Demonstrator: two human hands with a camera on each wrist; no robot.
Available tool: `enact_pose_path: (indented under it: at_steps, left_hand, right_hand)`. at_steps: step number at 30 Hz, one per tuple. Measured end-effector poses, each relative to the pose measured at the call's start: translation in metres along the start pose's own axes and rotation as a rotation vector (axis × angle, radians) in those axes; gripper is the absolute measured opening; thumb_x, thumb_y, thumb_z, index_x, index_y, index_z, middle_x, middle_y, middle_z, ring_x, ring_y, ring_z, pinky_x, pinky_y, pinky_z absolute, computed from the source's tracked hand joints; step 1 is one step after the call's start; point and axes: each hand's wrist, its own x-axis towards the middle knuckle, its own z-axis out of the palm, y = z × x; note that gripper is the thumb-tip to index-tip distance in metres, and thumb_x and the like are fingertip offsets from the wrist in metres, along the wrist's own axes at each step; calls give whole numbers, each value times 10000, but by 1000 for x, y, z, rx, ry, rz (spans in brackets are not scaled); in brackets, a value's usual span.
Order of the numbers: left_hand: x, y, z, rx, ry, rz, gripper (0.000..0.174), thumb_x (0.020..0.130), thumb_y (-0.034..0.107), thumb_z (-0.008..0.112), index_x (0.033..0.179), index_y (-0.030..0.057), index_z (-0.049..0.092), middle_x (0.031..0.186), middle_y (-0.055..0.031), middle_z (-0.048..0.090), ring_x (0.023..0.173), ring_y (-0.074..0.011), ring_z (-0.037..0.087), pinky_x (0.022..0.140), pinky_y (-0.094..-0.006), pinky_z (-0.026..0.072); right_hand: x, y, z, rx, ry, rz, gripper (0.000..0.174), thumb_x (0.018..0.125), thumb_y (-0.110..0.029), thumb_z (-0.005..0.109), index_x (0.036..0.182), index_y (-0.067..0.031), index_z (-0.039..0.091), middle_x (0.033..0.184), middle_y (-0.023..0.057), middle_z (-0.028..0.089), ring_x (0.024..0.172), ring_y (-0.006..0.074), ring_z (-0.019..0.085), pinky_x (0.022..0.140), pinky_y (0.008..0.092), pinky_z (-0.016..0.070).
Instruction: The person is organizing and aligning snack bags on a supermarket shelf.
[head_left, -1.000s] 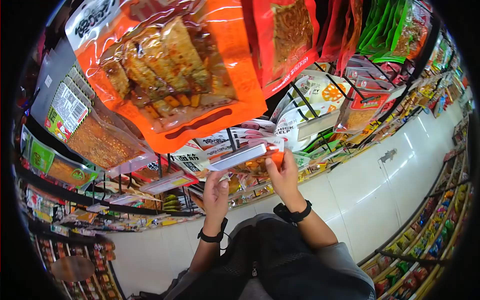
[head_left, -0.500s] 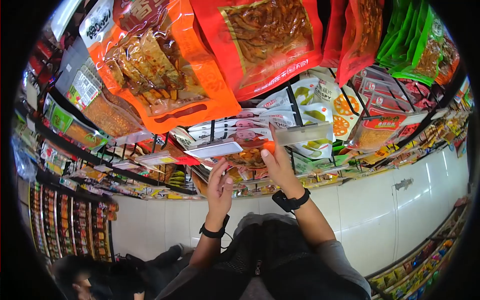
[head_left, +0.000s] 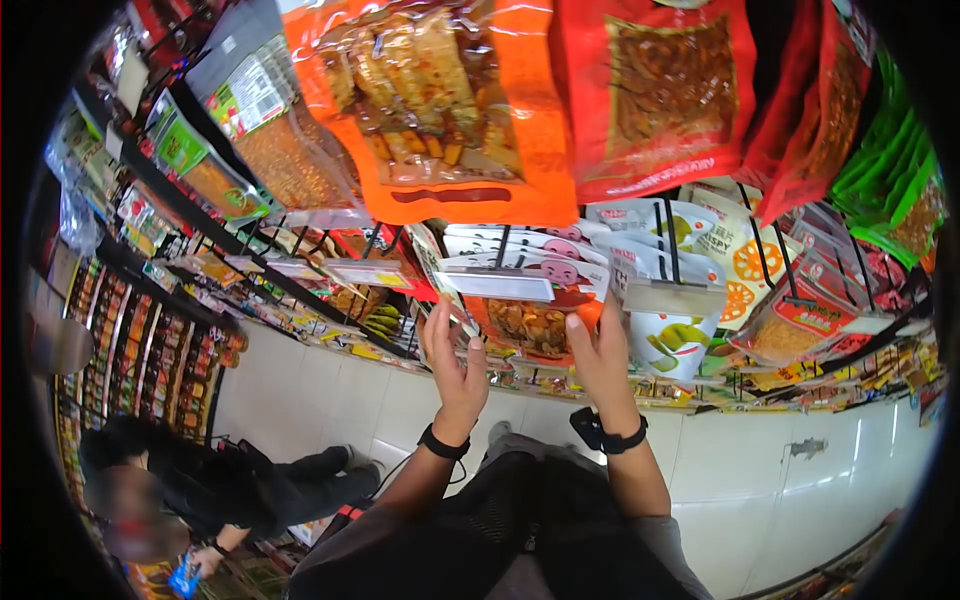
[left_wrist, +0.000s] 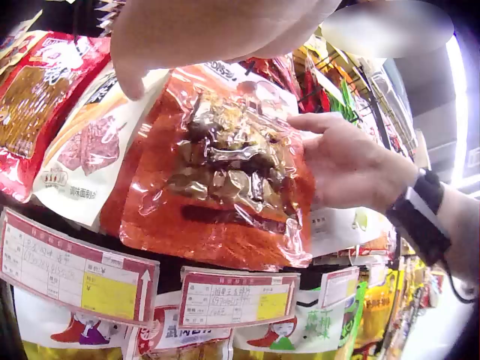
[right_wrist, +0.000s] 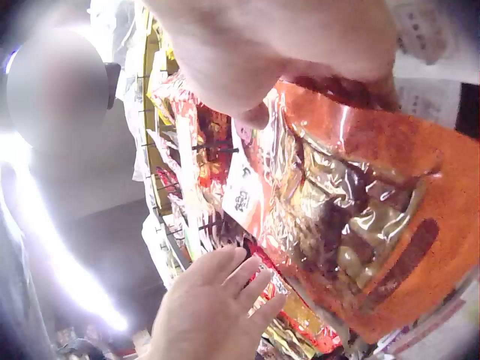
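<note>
An orange pouch of sauced food point(head_left: 530, 325) hangs on a rack hook behind a price-tag holder point(head_left: 497, 285). My right hand point(head_left: 603, 358) pinches its right edge, thumb in front and fingers behind. In the left wrist view the same pouch point(left_wrist: 232, 165) faces the camera, with the right hand point(left_wrist: 349, 161) at its side. My left hand point(head_left: 458, 375) is at the pouch's left, fingers fairly straight and palm turned toward it. It shows apart from the pouch in the right wrist view, fingers spread point(right_wrist: 214, 304).
Large orange point(head_left: 430, 110) and red point(head_left: 655, 100) food packs hang above the hands. White pouches with green pictures point(head_left: 675, 335) hang to the right, a white pouch point(left_wrist: 90, 157) to the left. Price tags point(left_wrist: 240, 296) line the rail. Another person point(head_left: 220, 480) is at lower left.
The head view has shifted, so the racks and both hands appear further right. My left fingers have straightened. The right hand stays at the pouch's edge. Another person has come into view at lower left.
</note>
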Motion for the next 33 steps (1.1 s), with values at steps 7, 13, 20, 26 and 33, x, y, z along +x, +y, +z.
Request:
enact_pose_path:
  at_steps: [7,13,20,26,33]
  left_hand:
    - [16,-19,46,249,-108,3,750,1056,424,392,1540,-95,148,1595,-369,99,1494,-511,103,1216,-528,106]
    - [33,-12,64,244,-186,-35,802,1053,492,359,1535,-111,138,1564,-417,92,1468,-567,82,1204,-568,111]
    - [10,-3,65,151,-111,-52,786,1056,440,382,1517,-146,132,1569,-411,93,1483,-531,101,1216,-523,135]
    - [-8,-16,47,71,-102,-80,717,1054,356,433,1520,-126,180,1594,-359,125,1495,-471,163,1213,-473,191]
    - [-8,-24,42,142,-86,-76,675,1051,343,454,1513,-102,247,1578,-331,202,1462,-463,257,1188,-457,252]
  right_hand:
    - [-36,-4,5,80,-66,119,733,973,-272,580,1511,108,261,1456,298,456,1334,375,490,1109,402,375]
    - [-33,6,12,6,-24,56,673,1021,-244,498,1529,101,222,1467,298,439,1339,354,478,1116,398,361]
    - [-31,2,16,67,71,20,632,1052,-268,482,1520,84,242,1369,246,526,1227,298,549,1066,388,401]
    - [-36,-7,15,-25,91,8,465,1061,-263,466,1393,60,417,1261,240,584,1139,317,587,989,392,441]
    - [-49,9,21,102,184,55,389,1069,-245,472,1330,45,480,1236,182,600,1070,223,603,936,344,473]
